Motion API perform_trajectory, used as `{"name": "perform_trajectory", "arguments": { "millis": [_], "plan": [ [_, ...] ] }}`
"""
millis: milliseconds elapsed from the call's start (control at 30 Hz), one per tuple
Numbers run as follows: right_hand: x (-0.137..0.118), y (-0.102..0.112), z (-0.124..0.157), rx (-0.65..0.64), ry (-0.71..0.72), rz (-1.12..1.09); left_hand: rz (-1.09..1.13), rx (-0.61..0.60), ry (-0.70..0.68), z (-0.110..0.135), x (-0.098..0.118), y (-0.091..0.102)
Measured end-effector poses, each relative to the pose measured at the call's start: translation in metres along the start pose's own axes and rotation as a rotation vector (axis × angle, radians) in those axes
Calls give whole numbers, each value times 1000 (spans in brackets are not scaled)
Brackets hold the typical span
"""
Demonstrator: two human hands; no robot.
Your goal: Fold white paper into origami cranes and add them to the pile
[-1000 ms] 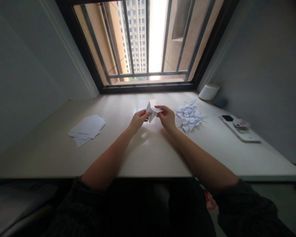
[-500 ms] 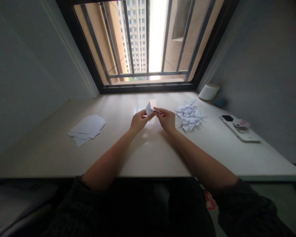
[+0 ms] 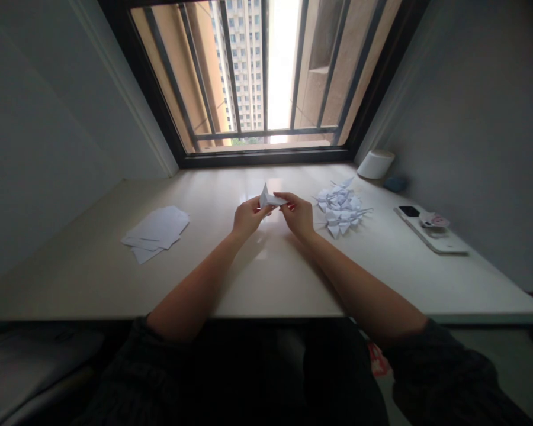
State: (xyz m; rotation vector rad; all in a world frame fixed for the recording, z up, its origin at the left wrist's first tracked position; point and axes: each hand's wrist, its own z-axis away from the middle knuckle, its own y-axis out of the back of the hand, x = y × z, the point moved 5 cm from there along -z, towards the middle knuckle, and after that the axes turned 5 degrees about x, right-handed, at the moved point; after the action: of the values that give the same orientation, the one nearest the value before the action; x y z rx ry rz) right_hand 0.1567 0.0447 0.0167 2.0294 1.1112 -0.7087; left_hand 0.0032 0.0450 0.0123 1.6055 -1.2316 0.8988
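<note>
A small piece of folded white paper (image 3: 270, 200) is held between my two hands above the middle of the white table. One pointed flap of it stands up on the left side. My left hand (image 3: 247, 216) pinches its left part with thumb and fingers. At its right end, my right hand (image 3: 298, 214) grips it between thumb and forefinger. Close to my right hand lies a heap of folded white paper figures (image 3: 341, 207) with thin pointed ends. Off to the left is a loose stack of white paper sheets (image 3: 157, 229).
A phone (image 3: 430, 231) with a grip on its back lies at the right. Behind it, a white cylindrical object (image 3: 375, 164) and a blurred bluish item (image 3: 395, 183) sit by the wall. A barred window (image 3: 266, 158) closes off the table's far side.
The folded paper has turned in my fingers, so more of its right part shows between my hands. Both hands have shifted only slightly.
</note>
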Motion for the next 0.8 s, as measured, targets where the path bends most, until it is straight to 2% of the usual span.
{"name": "perform_trajectory", "arguments": {
  "millis": [167,400,633,800],
  "plan": [
    [-1,-2,0,-26,48,-14,-54,34,-31,0,-1,3],
    [-4,-6,2,-77,99,10,139,49,52,-5,-3,3],
    [-13,-8,5,-119,201,-22,128,126,83,-5,-5,9],
    [-16,-6,6,-117,222,14,112,153,124,-4,-7,10]
  ]
}}
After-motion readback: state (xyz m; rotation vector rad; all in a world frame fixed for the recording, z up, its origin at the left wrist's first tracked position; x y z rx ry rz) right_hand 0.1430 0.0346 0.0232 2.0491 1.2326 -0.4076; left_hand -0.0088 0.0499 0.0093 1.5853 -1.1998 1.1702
